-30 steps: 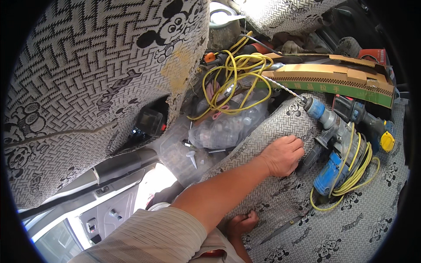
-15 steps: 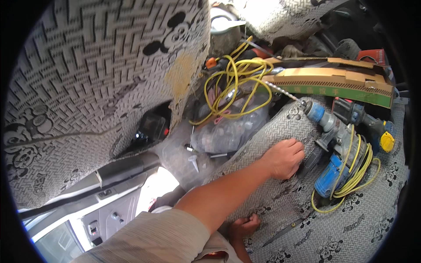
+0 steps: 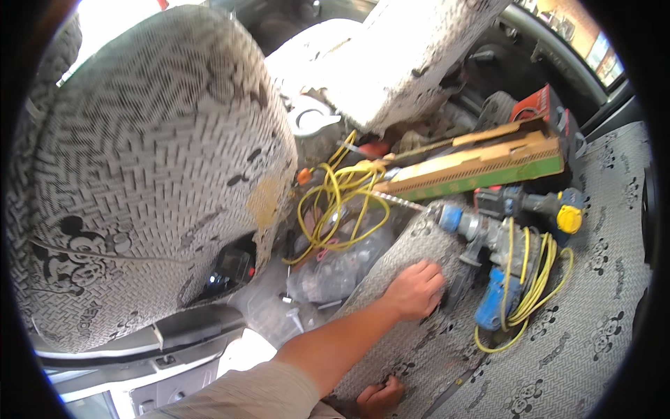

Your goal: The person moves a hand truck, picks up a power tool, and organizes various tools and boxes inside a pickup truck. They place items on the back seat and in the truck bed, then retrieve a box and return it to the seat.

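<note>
My left hand [image 3: 417, 290] is closed in a fist on the patterned cloth of a seat [image 3: 593, 307]; its curled fingertips are turned away, and what they hold, if anything, is hidden. Right beside its knuckles lies a dark block-shaped piece [image 3: 457, 290]. Beyond that rests a blue and grey rotary hammer drill [image 3: 499, 293] with a long bit, its yellow cord [image 3: 537, 293] wound around the body. Low in the picture, my right hand [image 3: 380, 398] lies on the same seat with curled fingers; the inside of its grip does not show.
Behind the drill sits a cordless tool with a yellow end [image 3: 569, 218]. A long green and brown carton [image 3: 481, 167] lies farther back. Tangled yellow cable [image 3: 338, 202] covers clear plastic bags [image 3: 335, 276] in the footwell. A cloth-covered seat back [image 3: 153, 167] rises at the left.
The view has tilted up, showing more of the front seats and a window. Both hands keep their places on the seat, and the drill lies as before.
</note>
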Action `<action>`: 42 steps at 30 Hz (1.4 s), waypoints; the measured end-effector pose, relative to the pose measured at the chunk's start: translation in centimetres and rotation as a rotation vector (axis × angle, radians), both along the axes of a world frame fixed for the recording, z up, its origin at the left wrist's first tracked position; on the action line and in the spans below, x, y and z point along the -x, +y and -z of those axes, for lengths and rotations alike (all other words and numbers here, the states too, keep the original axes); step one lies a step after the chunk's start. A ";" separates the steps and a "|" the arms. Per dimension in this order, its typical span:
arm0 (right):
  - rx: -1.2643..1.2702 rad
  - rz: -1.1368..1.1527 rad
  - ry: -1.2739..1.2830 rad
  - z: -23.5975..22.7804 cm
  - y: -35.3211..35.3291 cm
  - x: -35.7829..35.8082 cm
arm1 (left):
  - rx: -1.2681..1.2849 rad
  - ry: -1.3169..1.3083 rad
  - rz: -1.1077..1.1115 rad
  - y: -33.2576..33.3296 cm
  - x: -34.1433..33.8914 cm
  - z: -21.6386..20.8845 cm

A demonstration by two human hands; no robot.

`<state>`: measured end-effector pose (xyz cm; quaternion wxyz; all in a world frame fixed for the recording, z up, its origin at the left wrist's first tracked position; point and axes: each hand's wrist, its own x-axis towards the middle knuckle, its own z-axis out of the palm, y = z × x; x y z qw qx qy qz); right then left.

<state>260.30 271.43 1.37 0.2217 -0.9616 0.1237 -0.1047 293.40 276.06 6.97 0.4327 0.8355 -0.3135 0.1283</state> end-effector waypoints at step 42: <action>-0.069 -0.021 -0.872 -29.5 -15.6 -27.3 | -0.107 0.002 0.005 -0.8 0.2 -0.9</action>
